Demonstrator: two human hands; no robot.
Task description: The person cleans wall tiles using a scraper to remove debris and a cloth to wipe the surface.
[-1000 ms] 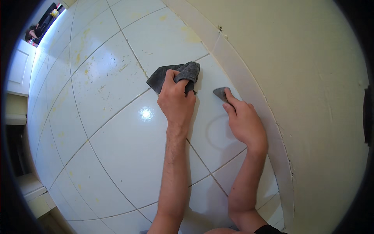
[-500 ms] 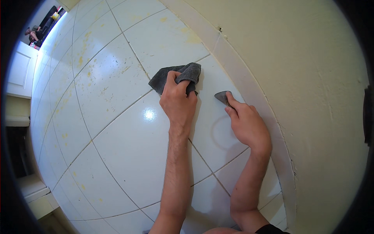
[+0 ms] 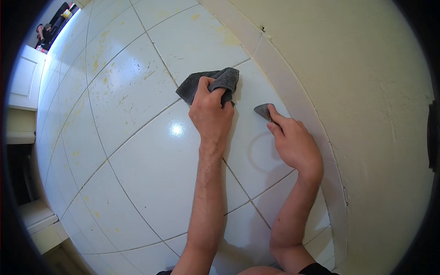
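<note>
My left hand is closed on a bunched dark grey cloth, pressed to the white tiled floor. One fold of the cloth stands up over the fingers. To its right, my right hand grips a scraper whose flat, grey, triangular blade points left. The scraper's handle is hidden in my fingers. Its blade is at the floor, but I cannot tell whether it touches. Yellow stains and small dark flecks mark the tiles left of and beyond the cloth.
A cream wall with a pale tile skirting runs along the right. At the far left stand a white panelled door and cabinet-like shapes. A person sits at the far upper left.
Both hands appear slightly higher, the right one also a little to the right, but the whole view has shifted slightly. Each hand keeps its hold.
</note>
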